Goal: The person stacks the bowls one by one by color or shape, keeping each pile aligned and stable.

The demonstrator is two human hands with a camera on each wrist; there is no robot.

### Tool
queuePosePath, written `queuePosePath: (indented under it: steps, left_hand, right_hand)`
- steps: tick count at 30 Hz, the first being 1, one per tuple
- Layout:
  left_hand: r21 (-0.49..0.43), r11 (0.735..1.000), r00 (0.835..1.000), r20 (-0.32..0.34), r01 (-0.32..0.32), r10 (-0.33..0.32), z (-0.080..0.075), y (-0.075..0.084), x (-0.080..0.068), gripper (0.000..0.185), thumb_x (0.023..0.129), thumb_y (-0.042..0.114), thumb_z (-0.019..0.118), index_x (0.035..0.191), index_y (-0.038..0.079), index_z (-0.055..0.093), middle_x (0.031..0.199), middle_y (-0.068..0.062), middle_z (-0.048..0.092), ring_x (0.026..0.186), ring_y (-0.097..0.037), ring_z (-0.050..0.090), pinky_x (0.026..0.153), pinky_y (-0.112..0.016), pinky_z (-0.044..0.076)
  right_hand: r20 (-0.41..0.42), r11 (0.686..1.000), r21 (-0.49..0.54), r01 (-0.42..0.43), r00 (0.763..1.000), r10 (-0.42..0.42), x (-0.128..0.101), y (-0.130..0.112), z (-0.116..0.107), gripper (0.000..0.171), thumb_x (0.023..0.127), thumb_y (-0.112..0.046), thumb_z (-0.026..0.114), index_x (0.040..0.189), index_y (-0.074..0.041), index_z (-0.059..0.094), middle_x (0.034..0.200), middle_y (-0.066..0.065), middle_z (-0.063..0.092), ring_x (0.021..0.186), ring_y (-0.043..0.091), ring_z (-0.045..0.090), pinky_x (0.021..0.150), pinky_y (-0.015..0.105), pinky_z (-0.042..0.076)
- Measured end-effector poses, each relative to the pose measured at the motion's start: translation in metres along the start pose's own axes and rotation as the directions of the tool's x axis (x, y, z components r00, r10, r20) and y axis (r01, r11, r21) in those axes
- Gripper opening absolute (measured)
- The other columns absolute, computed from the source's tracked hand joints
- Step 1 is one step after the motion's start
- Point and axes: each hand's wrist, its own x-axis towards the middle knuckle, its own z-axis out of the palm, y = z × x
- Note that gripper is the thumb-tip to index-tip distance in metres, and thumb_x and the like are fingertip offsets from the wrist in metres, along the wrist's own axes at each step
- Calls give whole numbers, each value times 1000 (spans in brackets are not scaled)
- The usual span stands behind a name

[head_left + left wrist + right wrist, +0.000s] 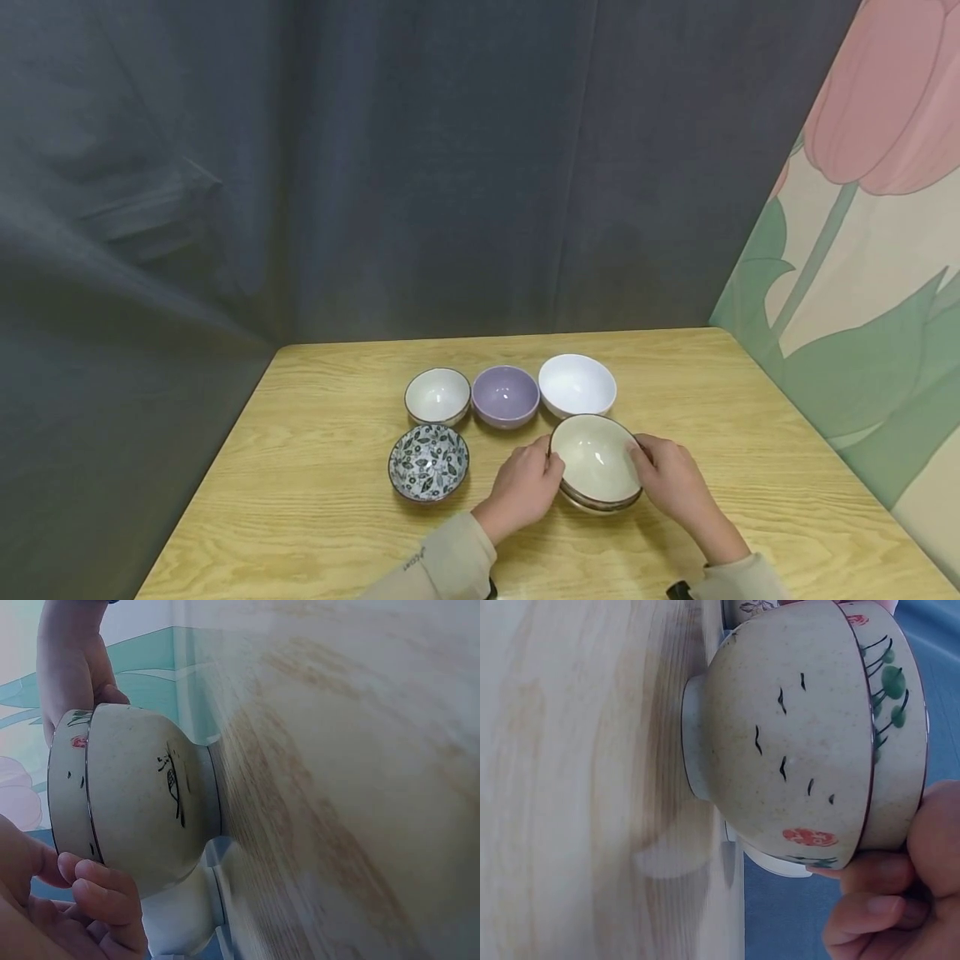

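Cream bowls, nested, speckled, bird-and-flower painted outside.

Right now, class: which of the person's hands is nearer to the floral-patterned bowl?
Left. The left hand grips the left rim of the stacked cream bowls, just right of the floral-patterned bowl. The right hand holds the stack's far side, farther away.

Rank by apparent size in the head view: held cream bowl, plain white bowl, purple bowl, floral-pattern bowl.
1. Held cream bowl, largest, though it sits nearest the camera.
2. Floral-pattern bowl and plain white bowl: too alike to rank; the white one is farther back.
3. Purple bowl, smallest.
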Motion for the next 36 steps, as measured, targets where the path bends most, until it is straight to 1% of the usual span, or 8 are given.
queuePosePath:
  steps: [4, 7, 12, 17, 24, 28, 33, 36]
  left_hand:
    - [-28, 999, 1000, -3, -16, 16, 0, -1, 2, 24, 97, 14, 45, 106, 3, 65, 77, -1, 59, 70, -9, 52, 63, -29, 47]
    - [-53, 998, 999, -3, -36, 36, 0, -1, 3, 16, 95, 12, 46, 92, 8, 61, 65, 4, 45, 62, -9, 45, 55, -25, 40]
    - [-56, 996, 998, -24, -63, 62, -2, 0, 5, 15, 94, 10, 46, 83, 10, 56, 62, 6, 39, 60, -9, 43, 52, -24, 38]
    - [-51, 997, 997, -29, -66, 65, -2, -1, 5, 15, 94, 10, 46, 84, 10, 58, 63, 5, 41, 63, -11, 45, 56, -25, 40]
    - [-63, 997, 999, -7, -33, 33, 0, -3, 3, 16, 95, 12, 45, 89, 9, 60, 63, 6, 41, 63, -10, 46, 58, -25, 41]
    - [-65, 998, 1000, -3, -21, 20, 0, -4, 3, 18, 95, 13, 44, 95, 7, 61, 66, 3, 46, 65, -11, 47, 60, -25, 43]
    - [9, 1000, 1000, -1, -17, 17, 1, -4, 4, 27, 95, 15, 43, 108, 3, 63, 88, -6, 66, 74, -11, 57, 68, -31, 52]
    - [51, 999, 1000, 11, -16, 15, 1, -3, 4, 35, 95, 16, 43, 118, -2, 62, 103, -11, 70, 85, -12, 63, 75, -34, 55]
  right_hand:
    - [-5, 1000, 8, 5, 1000, -5, 0, 0, 1, 25, 100, -4, 53, 111, 13, 68, 92, 19, 73, 71, 16, 61, 56, 26, 51]
    - [-13, 1000, 18, 4, 1000, -3, -1, 1, 0, 26, 100, -4, 53, 113, 13, 67, 95, 21, 73, 72, 16, 62, 56, 25, 52]
    - [-28, 999, 30, 14, 1000, -13, -1, 0, -2, 25, 100, -3, 53, 113, 14, 67, 93, 20, 72, 72, 17, 61, 56, 25, 51]
    - [-20, 999, 38, -5, 1000, 5, -1, -2, -2, 28, 100, -3, 53, 116, 15, 65, 94, 21, 72, 74, 17, 63, 57, 25, 53]
    - [-11, 998, 47, -37, 999, 38, -3, -2, 2, 29, 98, -4, 54, 116, 15, 65, 94, 22, 73, 76, 19, 67, 58, 25, 54]
    - [-11, 998, 46, -49, 999, 49, -3, -3, 3, 29, 98, -5, 54, 116, 14, 66, 90, 19, 73, 69, 16, 63, 54, 24, 51]
    - [3, 999, 23, -43, 999, 43, -3, -5, 1, 27, 99, -5, 53, 113, 14, 66, 87, 20, 72, 66, 17, 62, 53, 25, 51]
    - [21, 1000, -10, -29, 999, 29, -3, -7, -2, 27, 99, -6, 53, 112, 15, 65, 90, 24, 72, 71, 22, 65, 56, 31, 53]
